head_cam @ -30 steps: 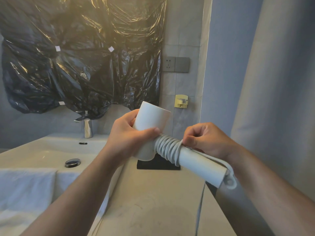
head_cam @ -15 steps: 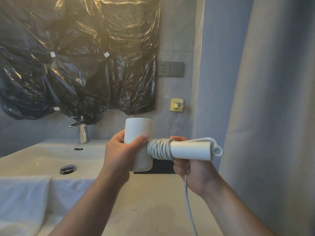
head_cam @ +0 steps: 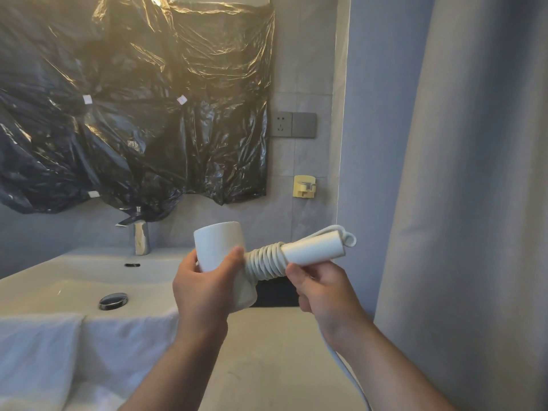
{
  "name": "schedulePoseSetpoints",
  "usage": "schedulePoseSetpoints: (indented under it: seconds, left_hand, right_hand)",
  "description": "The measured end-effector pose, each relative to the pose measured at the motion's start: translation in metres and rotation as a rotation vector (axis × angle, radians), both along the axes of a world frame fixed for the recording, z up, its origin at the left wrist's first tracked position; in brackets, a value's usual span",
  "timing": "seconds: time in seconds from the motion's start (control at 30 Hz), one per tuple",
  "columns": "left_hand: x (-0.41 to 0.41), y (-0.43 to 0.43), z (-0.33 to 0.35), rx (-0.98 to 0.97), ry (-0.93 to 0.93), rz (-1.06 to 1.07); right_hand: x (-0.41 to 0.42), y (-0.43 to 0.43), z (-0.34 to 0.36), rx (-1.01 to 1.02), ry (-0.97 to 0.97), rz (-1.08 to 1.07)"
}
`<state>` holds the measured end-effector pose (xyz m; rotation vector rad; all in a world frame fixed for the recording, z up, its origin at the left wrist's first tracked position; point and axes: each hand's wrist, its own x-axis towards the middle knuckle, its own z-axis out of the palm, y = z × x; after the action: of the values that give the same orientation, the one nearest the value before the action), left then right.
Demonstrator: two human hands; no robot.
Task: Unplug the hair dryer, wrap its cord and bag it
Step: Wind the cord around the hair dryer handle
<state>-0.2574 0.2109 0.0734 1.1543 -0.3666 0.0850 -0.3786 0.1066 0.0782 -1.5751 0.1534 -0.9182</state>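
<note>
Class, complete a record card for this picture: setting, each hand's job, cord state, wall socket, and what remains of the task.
setting: bathroom counter beside a sink
left hand: grips the hair dryer by its barrel
right hand: holds the cord beneath the handle
cord state: several coils round the handle; a loose tail hangs past the right wrist
wall socket: nothing plugged in
remaining: finish wrapping, then bag it

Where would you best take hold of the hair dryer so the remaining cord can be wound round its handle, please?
Likely its barrel, from the left, as the left hand does: it is wide and bare, whereas cord coils cover part of the handle, where the right hand works.
</note>
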Motion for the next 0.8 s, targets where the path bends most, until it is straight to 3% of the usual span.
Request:
schedulePoseSetpoints:
  seconds: [0.13,0.2,0.43,0.63,0.8]
  left_hand:
    - [-0.001,0.006,0.003,0.038,-0.168,0.159]
    - [-0.001,0.008,0.006,0.061,-0.236,0.212]
    - [-0.001,0.018,0.020,0.209,-0.407,0.353]
    - [-0.001,0.024,0.030,0.313,-0.559,0.321]
    - [0.002,0.028,0.037,0.372,-0.674,0.192]
  right_hand:
    - [0.000,0.004,0.001,0.086,0.116,-0.028]
    - [-0.001,0.006,0.003,0.035,0.209,-0.033]
    - [-0.017,0.009,0.026,-0.613,0.566,-0.216]
    - [-0.025,0.007,0.056,-0.947,0.572,-0.320]
    - [-0.026,-0.002,0.073,-0.962,0.526,-0.234]
